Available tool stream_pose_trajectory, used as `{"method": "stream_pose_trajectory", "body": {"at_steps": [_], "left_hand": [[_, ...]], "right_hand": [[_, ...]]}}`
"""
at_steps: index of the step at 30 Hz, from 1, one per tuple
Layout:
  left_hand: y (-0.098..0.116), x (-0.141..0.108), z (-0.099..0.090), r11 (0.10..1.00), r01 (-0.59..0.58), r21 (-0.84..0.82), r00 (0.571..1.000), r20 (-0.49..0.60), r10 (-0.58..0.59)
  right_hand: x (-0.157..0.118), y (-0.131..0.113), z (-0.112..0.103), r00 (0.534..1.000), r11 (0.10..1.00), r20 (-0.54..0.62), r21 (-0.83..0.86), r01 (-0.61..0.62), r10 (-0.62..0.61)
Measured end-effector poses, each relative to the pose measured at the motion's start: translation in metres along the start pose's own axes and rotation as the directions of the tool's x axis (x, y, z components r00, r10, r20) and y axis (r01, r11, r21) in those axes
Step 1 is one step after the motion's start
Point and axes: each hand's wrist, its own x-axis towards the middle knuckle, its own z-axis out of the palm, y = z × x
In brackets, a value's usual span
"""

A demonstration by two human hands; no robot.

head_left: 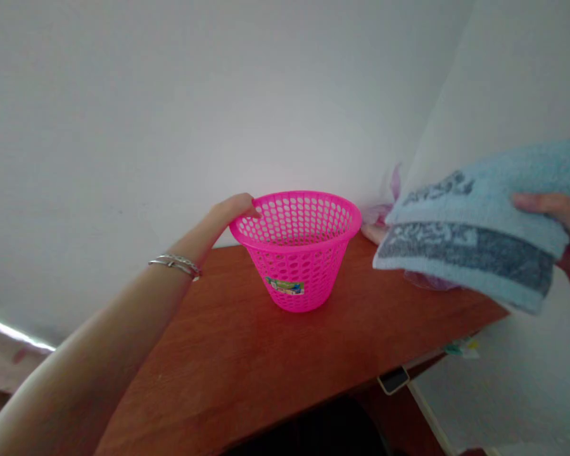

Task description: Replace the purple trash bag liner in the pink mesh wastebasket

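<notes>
A bright pink plastic basket with a lattice wall and a small label stands upright on the brown wooden table. My left hand grips its rim at the left, fingertips curled over the edge. To the right, raised above the table, hangs a folded light blue towel with a grey patterned band. My right hand is closed on the towel, thumb on top and the other fingers mostly hidden beneath. The part of the basket's inside that shows is its far wall; its bottom is largely hidden.
Behind the towel, a purple see-through plastic bag lies partly hidden at the table's back right. White walls meet in a corner behind. Below the table's front edge, a phone-like dark object shows at the right.
</notes>
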Motion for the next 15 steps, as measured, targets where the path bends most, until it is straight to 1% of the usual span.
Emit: {"method": "stream_pose_trajectory", "body": {"at_steps": [1, 2, 3, 4, 5, 6, 7, 8, 9, 10, 11, 12, 13, 15], "left_hand": [[-0.002, 0.003, 0.001, 1.0, -0.017, -0.014, 1.0, 0.009, 0.017], [-0.004, 0.006, 0.001, 0.999, -0.031, -0.025, 0.999, 0.015, 0.031], [-0.005, 0.009, 0.001, 0.999, -0.036, -0.03, 0.999, 0.02, 0.036], [-0.006, 0.012, 0.002, 0.999, -0.033, -0.027, 0.999, 0.019, 0.033], [-0.007, 0.014, 0.002, 0.999, -0.026, -0.018, 0.999, 0.02, 0.026], [-0.006, 0.016, 0.002, 1.0, -0.02, -0.007, 1.0, 0.017, 0.02], [-0.006, 0.018, 0.002, 1.0, -0.018, 0.005, 1.0, 0.012, 0.018], [-0.006, 0.019, 0.002, 1.0, -0.022, 0.016, 1.0, 0.003, 0.022], [-0.005, 0.02, 0.002, 0.999, -0.028, 0.026, 1.0, -0.006, 0.028], [-0.004, 0.019, 0.002, 0.999, -0.034, 0.032, 0.999, -0.011, 0.035], [-0.004, 0.019, 0.001, 0.999, -0.039, 0.035, 0.999, -0.013, 0.04], [-0.003, 0.018, 0.001, 0.998, -0.042, 0.035, 0.999, -0.013, 0.043], [-0.003, 0.017, 0.001, 0.998, -0.045, 0.033, 0.999, -0.009, 0.046], [-0.002, 0.016, 0.001, 0.998, -0.049, 0.025, 0.999, -0.001, 0.049]], "right_hand": [[-0.019, 0.009, -0.001, 0.997, 0.998, -0.061, 0.041, -0.042, 0.045], [-0.037, 0.016, 0.004, 0.996, 0.998, -0.071, 0.014, -0.06, 0.061], [-0.055, 0.02, 0.016, 0.999, 0.996, -0.021, -0.077, -0.048, 0.047], [-0.071, 0.023, 0.035, 0.996, 0.986, 0.092, -0.163, 0.035, -0.02], [-0.086, 0.024, 0.059, 0.975, 0.959, 0.2, -0.244, 0.142, -0.093], [-0.1, 0.025, 0.086, 0.95, 0.922, 0.269, -0.305, 0.237, -0.156], [-0.113, 0.027, 0.115, 0.93, 0.898, 0.339, -0.352, 0.264, -0.141], [-0.125, 0.03, 0.144, 0.906, 0.872, 0.416, -0.41, 0.266, -0.08], [-0.134, 0.033, 0.171, 0.876, 0.84, 0.481, -0.458, 0.29, -0.04], [-0.141, 0.037, 0.195, 0.843, 0.807, 0.537, -0.484, 0.339, -0.032], [-0.145, 0.042, 0.214, 0.853, 0.777, 0.521, -0.522, 0.352, -0.036], [-0.147, 0.047, 0.23, 0.861, 0.761, 0.508, -0.543, 0.355, -0.039], [-0.145, 0.051, 0.241, 0.873, 0.751, 0.486, -0.563, 0.344, -0.036], [-0.133, 0.059, 0.254, 0.906, 0.741, 0.424, -0.609, 0.284, 0.002]]}}
